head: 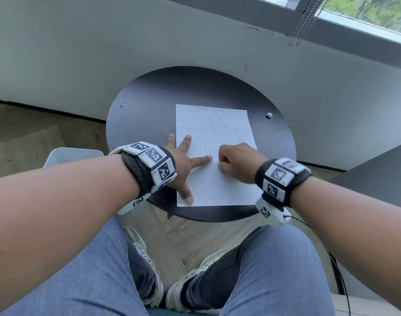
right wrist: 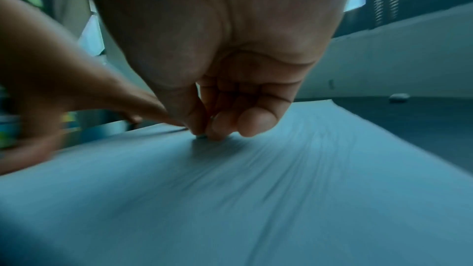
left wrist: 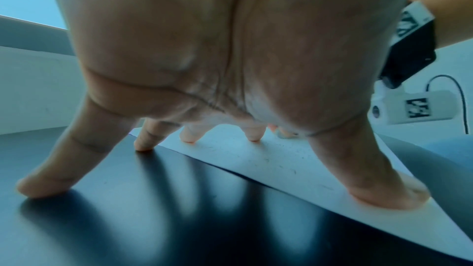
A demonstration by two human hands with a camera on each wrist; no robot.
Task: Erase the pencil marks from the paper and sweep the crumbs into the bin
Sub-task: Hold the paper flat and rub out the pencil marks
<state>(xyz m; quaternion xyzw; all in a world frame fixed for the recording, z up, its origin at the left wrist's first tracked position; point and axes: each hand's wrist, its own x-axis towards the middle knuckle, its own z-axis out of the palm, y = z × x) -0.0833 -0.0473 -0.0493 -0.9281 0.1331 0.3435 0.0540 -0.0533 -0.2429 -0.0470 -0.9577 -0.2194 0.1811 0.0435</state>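
Paper point(head: 214, 156) is laid flat on the round black table point(head: 149, 106), long side running away from the person. Faint pencil marks point(head: 215, 131) are seen across its far half; the near half looks mostly clean, with dark crumbs point(head: 200, 190) scattered on it.

Left hand point(head: 183, 165) is spread wide, fingers straight, pressed down at the paper's left edge: thumb and two fingers are on the sheet, the outer fingers point(left wrist: 51, 179) on bare table. Nothing is held by it.

Right hand point(head: 237, 163) is curled into a tight pinch, tips pressed onto the paper near its middle, just beside the left index finger. A small pale object, taken to be the eraser point(right wrist: 202, 136), is only barely visible between thumb and fingertips in the right wrist view; that view is blurred.

A second small white piece point(head: 269, 115) is lying on the table, right of the paper, well apart from both hands.

A white bin point(head: 69, 156) is partly visible on the floor left of the table, mostly hidden by the left forearm.
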